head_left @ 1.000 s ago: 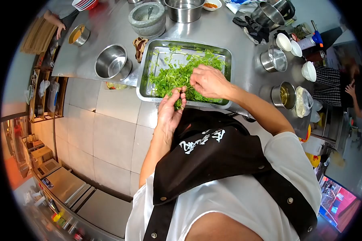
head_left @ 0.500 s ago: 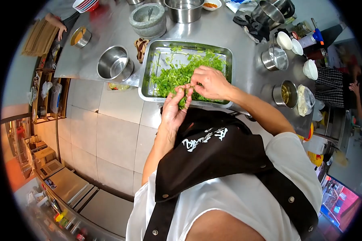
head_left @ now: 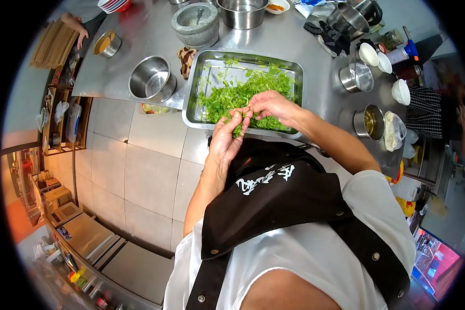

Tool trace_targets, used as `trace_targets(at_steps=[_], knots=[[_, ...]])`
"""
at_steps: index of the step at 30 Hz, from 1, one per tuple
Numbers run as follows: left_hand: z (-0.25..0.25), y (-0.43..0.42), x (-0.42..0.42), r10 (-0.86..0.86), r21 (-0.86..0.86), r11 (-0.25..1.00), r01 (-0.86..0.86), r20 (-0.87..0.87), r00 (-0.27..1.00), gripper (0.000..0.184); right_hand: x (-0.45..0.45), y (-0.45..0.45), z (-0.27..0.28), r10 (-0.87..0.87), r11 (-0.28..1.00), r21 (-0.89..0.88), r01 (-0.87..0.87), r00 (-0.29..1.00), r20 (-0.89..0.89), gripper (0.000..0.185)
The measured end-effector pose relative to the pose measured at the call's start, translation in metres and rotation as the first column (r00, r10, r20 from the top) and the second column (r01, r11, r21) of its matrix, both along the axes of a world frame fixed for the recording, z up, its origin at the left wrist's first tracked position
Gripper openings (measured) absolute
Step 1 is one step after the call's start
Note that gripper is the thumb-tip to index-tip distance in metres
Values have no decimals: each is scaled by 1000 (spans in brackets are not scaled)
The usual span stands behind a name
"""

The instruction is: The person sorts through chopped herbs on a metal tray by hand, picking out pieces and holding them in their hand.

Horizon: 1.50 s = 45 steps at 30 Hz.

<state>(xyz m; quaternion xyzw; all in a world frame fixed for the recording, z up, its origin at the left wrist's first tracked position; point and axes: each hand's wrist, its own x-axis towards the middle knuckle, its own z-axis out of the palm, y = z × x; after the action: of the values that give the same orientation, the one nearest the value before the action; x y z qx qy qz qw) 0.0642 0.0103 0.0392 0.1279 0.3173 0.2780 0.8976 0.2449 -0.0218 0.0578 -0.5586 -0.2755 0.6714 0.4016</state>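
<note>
Leafy green herbs (head_left: 225,101) lie in a rectangular metal tray (head_left: 192,111), heaped toward its near and right sides. Over the tray's near edge, my left hand (head_left: 227,134) is closed on a small bunch of greens, with leaves showing below the fingers. My right hand (head_left: 276,107) meets it at the fingertips, its thumb and fingers pinched together on the greens. The stems between the fingertips are too small to make out fully.
Left of the tray stand an empty steel pot (head_left: 152,78) and a patterned cloth (head_left: 186,62). A stone mortar (head_left: 195,26) is behind. Pots, white bowls (head_left: 401,92) and a plastic bag (head_left: 394,132) stand right. Other people's hands (head_left: 81,35) show at both sides.
My right fingertips have come down and left to meet those of my left hand. The whole view has shifted slightly, so the table's things appear a little further right.
</note>
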Motion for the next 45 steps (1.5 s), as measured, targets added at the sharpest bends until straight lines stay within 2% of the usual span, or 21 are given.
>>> trace_targets(at_steps=[3,4,6,7,9,10,13,14,17,19,21,25,31,32,33,34,37,38,41,42,45], knots=[[0,4,2,3,-15,1000,-3,23,1000,15,3,3,-4,-23,997,73,16,995,96,6],[1,5,3,8,-28,1000,-7,32,999,15,5,6,-2,-11,988,145,-44,933,359,8],[2,10,4,51,-33,998,-49,63,997,13,13,11,-1,-56,950,231,-209,617,785,17],[0,13,5,88,-32,996,-85,84,993,11,21,12,-5,-60,912,232,-339,447,892,21],[-6,19,4,150,-61,988,-144,111,982,10,33,18,-8,-133,807,148,-572,68,989,30],[-10,22,2,159,-86,985,-149,114,981,10,35,20,-4,24,833,-1,-553,33,999,34],[-15,25,0,154,-120,983,-142,98,983,12,24,22,18,13,914,40,-405,129,992,26],[-15,26,0,147,-121,983,-135,92,985,13,29,25,0,-149,858,217,-466,180,972,25],[-16,25,3,146,-124,983,-134,96,985,14,20,37,-11,-241,770,424,-476,397,885,21],[-12,25,4,174,-172,972,-158,80,981,14,16,43,-10,25,889,336,-311,767,642,24],[-14,25,5,208,-213,959,-187,78,975,17,15,45,-5,156,969,156,-191,964,213,29],[-14,25,5,197,-211,962,-176,85,977,17,14,46,6,155,981,97,-170,977,145,34],[-9,27,-2,151,-126,982,-142,65,986,16,26,53,-5,145,971,153,-184,961,237,32],[-9,27,-5,139,-112,985,-134,38,990,13,30,54,-10,187,927,174,-333,809,557,31],[-9,28,-7,126,-97,987,-125,11,992,11,32,54,-12,175,869,140,-475,559,811,30],[-7,30,-9,112,-81,990,-113,-14,994,9,35,56,-13,108,806,58,-589,243,964,30],[-3,30,-9,115,-88,990,-113,16,993,10,27,60,-6,47,841,181,-509,403,914,27],[-2,31,-8,112,-107,988,-112,-4,994,11,25,64,-5,93,803,326,-499,645,758,26],[-5,32,-8,96,-124,988,-91,37,995,12,15,71,-14,177,723,448,-526,767,616,24],[-2,32,-8,100,-131,987,-95,28,995,10,15,73,-8,279,764,294,-575,704,653,23],[-3,34,-13,93,-113,990,-87,57,994,10,27,79,-12,173,784,196,-589,510,842,25]])
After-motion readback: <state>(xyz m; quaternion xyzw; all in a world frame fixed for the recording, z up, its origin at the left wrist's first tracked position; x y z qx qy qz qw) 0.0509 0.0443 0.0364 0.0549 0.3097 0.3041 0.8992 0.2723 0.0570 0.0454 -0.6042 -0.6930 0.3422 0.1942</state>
